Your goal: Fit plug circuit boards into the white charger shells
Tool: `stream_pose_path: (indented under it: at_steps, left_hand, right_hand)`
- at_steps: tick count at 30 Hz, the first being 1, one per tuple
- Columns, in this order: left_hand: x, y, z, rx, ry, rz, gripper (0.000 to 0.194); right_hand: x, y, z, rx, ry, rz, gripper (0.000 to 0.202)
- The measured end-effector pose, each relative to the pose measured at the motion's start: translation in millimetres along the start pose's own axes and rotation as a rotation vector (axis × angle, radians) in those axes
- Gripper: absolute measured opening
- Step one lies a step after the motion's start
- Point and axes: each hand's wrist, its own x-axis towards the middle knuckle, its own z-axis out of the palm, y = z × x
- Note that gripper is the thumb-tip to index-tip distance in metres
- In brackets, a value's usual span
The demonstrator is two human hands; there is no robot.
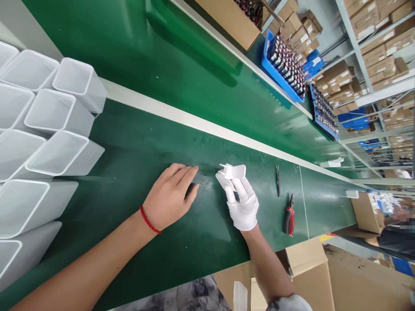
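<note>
A person's bare left hand (171, 194), with a beaded red bracelet (149, 221) at the wrist, hovers or rests palm down over the bench, fingers loosely bent; it appears to hold nothing, though its palm is hidden. The right hand (243, 205), in a white fabric glove, grips a small white part (239, 172) in its fingers, just above the bench, right of the left hand. The part is smooth and plastic-looking, with curved flaps and thin prongs; the fingers cover its lower side. The bench (194, 255) is glossy green. Right of the glove lie slim dark tweezers (278, 181) and red-and-black pliers (289, 218). At left, translucent square-mouthed bins (82, 157) are cut off by the edge. Beyond, a blue tray (285, 88) holds small, indistinct wired pieces. At far right, a co-worker (397, 237) is partly cropped.
</note>
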Motion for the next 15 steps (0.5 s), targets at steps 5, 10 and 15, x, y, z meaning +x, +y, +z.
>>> stream_pose_path:
  at_steps: [5, 10, 15]
  left_hand:
    - [0, 0, 0.4, 0.009, -0.003, -0.001, 0.031]
    - [-1, 0, -0.1, -0.007, -0.002, 0.006, 0.032]
    - [-3, -1, -0.2, 0.0, 0.011, 0.02, 0.033]
  right_hand:
    - [2, 0, -4, 0.076, -0.098, 0.073, 0.031]
    - [20, -4, -12, 0.726, 0.012, 0.593, 0.038]
    - [56, -11, -21, 1.473, 0.044, 0.937, 0.036]
